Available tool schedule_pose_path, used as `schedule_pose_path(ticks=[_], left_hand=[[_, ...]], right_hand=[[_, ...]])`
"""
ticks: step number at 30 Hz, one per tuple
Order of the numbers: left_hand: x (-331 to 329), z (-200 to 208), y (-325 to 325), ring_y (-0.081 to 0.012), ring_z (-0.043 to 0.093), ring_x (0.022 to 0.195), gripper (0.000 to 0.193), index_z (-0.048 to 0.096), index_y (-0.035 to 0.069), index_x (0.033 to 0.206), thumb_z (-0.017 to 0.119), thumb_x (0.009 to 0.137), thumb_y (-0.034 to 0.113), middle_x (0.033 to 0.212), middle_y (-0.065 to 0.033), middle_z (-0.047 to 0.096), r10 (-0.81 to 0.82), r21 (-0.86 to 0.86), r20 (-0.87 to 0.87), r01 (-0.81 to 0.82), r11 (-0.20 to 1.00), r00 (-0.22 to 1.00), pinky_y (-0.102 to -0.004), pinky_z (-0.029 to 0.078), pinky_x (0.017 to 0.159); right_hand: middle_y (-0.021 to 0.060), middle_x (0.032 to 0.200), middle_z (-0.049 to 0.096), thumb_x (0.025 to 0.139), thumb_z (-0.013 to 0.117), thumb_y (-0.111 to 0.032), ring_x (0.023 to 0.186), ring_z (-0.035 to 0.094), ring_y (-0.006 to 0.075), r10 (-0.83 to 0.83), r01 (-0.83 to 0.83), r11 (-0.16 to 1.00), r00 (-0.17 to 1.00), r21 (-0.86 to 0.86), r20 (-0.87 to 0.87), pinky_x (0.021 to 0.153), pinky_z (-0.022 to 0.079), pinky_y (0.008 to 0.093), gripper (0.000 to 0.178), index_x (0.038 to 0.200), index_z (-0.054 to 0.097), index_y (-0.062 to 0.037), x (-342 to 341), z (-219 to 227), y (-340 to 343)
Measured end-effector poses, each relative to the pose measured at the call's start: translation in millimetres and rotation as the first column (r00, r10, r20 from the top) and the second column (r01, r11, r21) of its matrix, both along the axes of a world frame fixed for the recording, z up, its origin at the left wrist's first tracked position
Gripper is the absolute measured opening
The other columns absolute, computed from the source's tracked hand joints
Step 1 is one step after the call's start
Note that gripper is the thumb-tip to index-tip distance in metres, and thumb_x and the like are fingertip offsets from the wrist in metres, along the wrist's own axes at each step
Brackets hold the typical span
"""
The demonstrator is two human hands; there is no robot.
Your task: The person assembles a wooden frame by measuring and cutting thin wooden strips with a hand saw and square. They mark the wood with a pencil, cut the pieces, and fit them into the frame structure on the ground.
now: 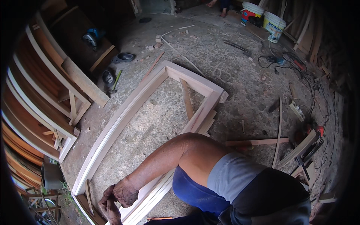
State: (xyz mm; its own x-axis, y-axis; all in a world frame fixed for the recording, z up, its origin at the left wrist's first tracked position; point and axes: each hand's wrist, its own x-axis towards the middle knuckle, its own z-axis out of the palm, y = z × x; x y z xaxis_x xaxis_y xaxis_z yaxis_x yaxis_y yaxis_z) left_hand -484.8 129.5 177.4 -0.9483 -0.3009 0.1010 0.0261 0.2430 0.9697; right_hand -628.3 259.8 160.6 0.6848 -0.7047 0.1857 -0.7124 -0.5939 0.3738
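A long pale wooden frame [123, 102] lies on the floor in front of me, with diagonal braces at its corners. My right arm reaches across its right-hand rail from the lower right. Over the near end of the frame, my right hand [126, 193] is bent down at the wrist with its fingers curled. My left hand [109, 207] comes up from the lower edge and meets the right one, its fingers bent and closed. Whatever the two hands hold between them, if anything, is hidden or too small to make out.
Several finished frames [41, 101] stand stacked at the left. A blue circular saw [90, 39], sandals [123, 57] and a green-handled tool [117, 80] lie beyond. Cables, a power strip [297, 111] and wood strips are at right. Two buckets [274, 27] stand far back, near another person's feet [222, 13].
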Motion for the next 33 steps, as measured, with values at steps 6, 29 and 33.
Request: schedule_pose_path(ticks=[6, 29, 33], left_hand=[[-65, 38, 45, -0.0211, 0.069, 0.096, 0.038, 0.072, -0.007, 0.116, 0.06, 0.085, 0.011, 0.103, -0.013, 0.074, -0.095, -0.162, 0.205, 0.13, 0.978, 0.974, -0.0353, 0.052, 0.089], [-111, -45, 124, -0.0371, 0.062, 0.103, 0.039, 0.066, 0.0, 0.124, 0.055, 0.087, -0.007, 0.118, -0.0182, 0.068, -0.419, -0.738, 0.358, 0.528, 0.42, 0.834, -0.047, 0.051, 0.09], [-114, -51, 114, -0.0358, 0.063, 0.104, 0.035, 0.068, 0.0, 0.122, 0.056, 0.089, -0.006, 0.114, -0.0183, 0.07, -0.386, -0.719, 0.38, 0.531, 0.449, 0.84, -0.0455, 0.051, 0.092]], right_hand=[[0.0087, 0.079, 0.076, 0.084, 0.065, -0.028, 0.076, 0.075, 0.0297, -0.171, 0.167, 0.985, 0.966, 0.036, 0.193, 0.064, 0.058, 0.0456, 0.016, 0.086, 0.075, -0.0155, -22, -10, 27], [0.0127, 0.1, 0.068, 0.091, 0.065, -0.009, 0.094, 0.069, 0.0338, -0.397, 0.663, -0.418, -0.749, 0.622, 0.531, 0.079, 0.056, 0.0447, 0.023, 0.114, 0.069, -0.0102, 68, -174, 595], [0.0179, 0.108, 0.068, 0.091, 0.065, -0.009, 0.103, 0.067, 0.0373, -0.029, 0.359, -0.757, -0.853, 0.546, 0.521, 0.09, 0.054, 0.0454, 0.024, 0.115, 0.068, -0.0082, 114, -220, 699]])
